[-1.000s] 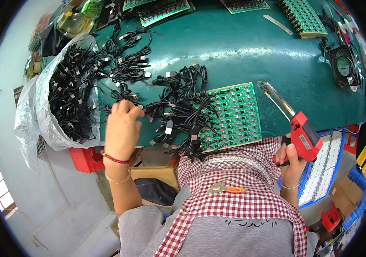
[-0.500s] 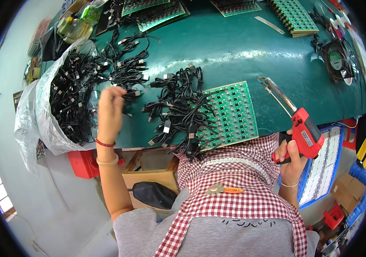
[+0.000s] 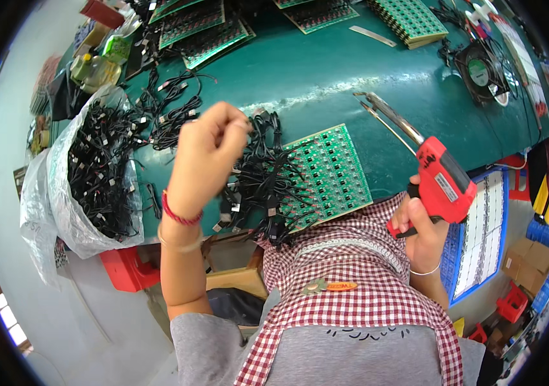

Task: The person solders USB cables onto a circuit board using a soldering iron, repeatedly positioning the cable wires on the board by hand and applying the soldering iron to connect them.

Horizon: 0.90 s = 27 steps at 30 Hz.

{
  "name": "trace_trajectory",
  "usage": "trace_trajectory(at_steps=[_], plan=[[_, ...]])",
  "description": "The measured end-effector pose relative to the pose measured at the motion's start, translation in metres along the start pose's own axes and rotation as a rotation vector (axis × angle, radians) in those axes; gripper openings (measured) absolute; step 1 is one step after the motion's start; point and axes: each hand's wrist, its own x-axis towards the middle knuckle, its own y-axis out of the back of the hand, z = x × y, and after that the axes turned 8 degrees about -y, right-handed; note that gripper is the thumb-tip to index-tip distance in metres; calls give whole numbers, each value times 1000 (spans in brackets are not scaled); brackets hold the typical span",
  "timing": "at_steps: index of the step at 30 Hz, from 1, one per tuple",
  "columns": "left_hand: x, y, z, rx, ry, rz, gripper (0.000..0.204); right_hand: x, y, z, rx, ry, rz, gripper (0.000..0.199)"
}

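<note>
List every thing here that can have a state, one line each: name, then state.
left hand: raised above the bench, fingers pinched on a black cable end
right hand: gripping the soldering gun
red soldering gun: held, tip off the board
green circuit board: flat on the bench, partly under cables
black cable pile: tangled
plastic bag: open, full of cables

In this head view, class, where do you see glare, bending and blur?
Head view: glare streaks across the green table; the table edge bends toward the dark round rim; the raised left hand looks slightly soft, the red soldering gun in the right hand sharp.
</note>
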Motion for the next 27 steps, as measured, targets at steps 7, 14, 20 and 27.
trace_trajectory(at_steps=[7,14,20,27], plan=[[32,15,-51,311,-5,68,13,5,-23,-7,-28,-69,-83,37],[43,25,-98,-599,-44,320,15,4,-6,4,45,-101,-43,35],[29,16,-94,-21,-196,79,11,9,3,10,38,-104,28,33],[35,35,-86,21,-213,166,9,12,-2,9,33,-104,26,32]])
